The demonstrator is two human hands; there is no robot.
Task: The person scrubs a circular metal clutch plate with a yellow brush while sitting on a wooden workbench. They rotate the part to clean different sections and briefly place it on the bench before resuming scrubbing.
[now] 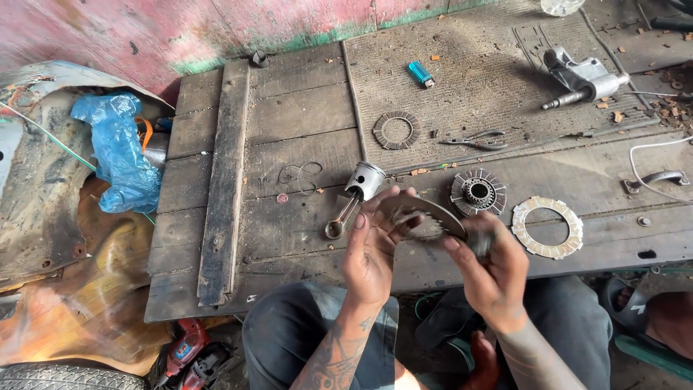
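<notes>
On the wooden platform, loose parts are lying spread: a piston with rod, a clutch hub, friction rings (one further off). Nearer, the left hand and right hand are both gripping a steel plate; the assembly is looking mostly apart.

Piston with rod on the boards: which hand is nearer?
Left. The left hand is just right of the piston with rod, fingertips almost at it. The right hand is farther right, holding the round metal disc.
</notes>
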